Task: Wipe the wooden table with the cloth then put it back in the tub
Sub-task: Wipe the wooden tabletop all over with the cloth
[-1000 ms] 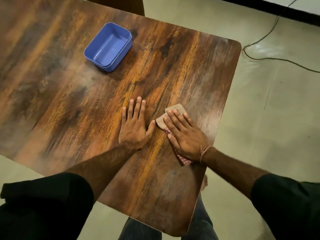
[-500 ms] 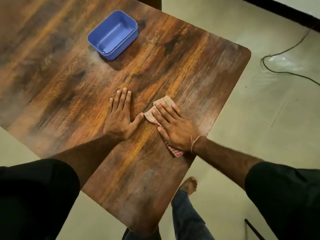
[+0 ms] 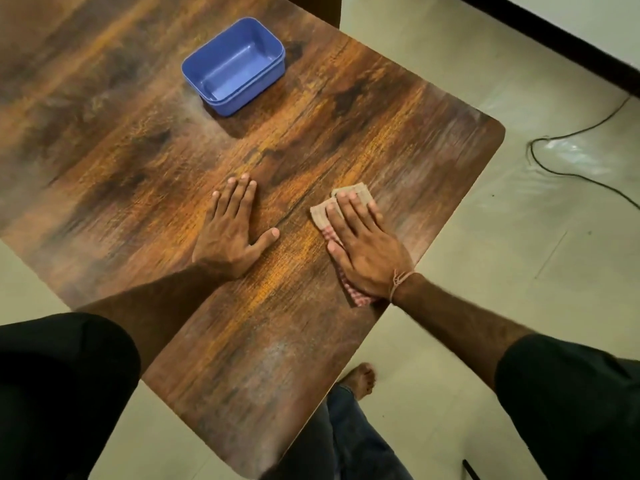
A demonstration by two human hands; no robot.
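Note:
A folded beige cloth [image 3: 320,213] with a red checked edge lies on the wooden table [image 3: 398,140] near its right edge. My right hand [image 3: 365,244] presses flat on the cloth, fingers straight, covering most of it. To its left my left hand [image 3: 232,230] rests flat on the bare wood, fingers together and thumb spread. The blue plastic tub [image 3: 235,65] stands empty at the far side of the table, well apart from both hands.
The table's right edge and rounded corner [image 3: 495,129] lie close to the cloth. A black cable [image 3: 568,168] trails across the pale floor to the right. My bare foot [image 3: 362,379] shows under the near table edge. A dark chair back [image 3: 311,8] stands behind the table.
My right hand has slid the cloth to the right, away from my left hand, opening a gap between them. The left hand has stayed flat on the wood.

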